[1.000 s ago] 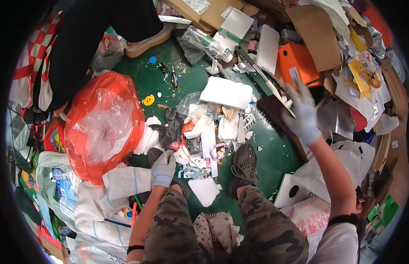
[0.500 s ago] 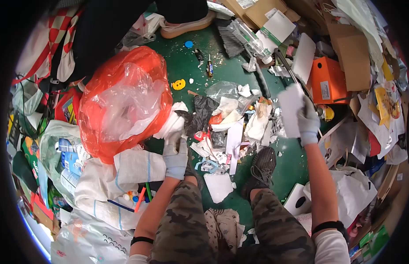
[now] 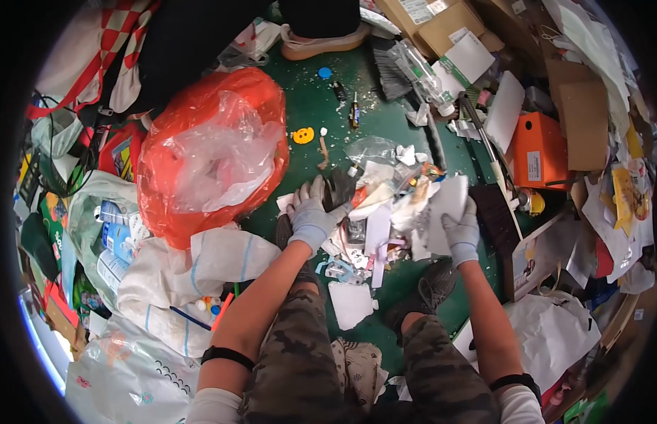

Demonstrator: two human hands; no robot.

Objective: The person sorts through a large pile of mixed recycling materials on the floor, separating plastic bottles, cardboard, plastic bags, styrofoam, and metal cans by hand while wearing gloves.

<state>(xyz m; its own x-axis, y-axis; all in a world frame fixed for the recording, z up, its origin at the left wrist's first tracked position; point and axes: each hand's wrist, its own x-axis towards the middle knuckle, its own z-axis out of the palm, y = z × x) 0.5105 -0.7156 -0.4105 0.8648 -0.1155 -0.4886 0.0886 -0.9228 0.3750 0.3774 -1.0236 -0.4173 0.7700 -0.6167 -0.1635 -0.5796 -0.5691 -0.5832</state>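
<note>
My left hand, in a pale work glove, rests with fingers spread on the left edge of a litter pile of paper scraps, plastic film and dark rubbish on the green floor. My right hand, also gloved, grips a white foam sheet and holds it against the right side of the pile. My camouflage-trousered legs and dark shoes are just below the pile.
A stuffed red plastic bag lies to the left, white sacks below it. An orange box, cardboard and paper heaps crowd the right. A brush and another person's shoe are at the top.
My right hand came down from the raised position, took the white foam sheet and brought it to the pile. My left hand moved up onto the pile's left edge.
</note>
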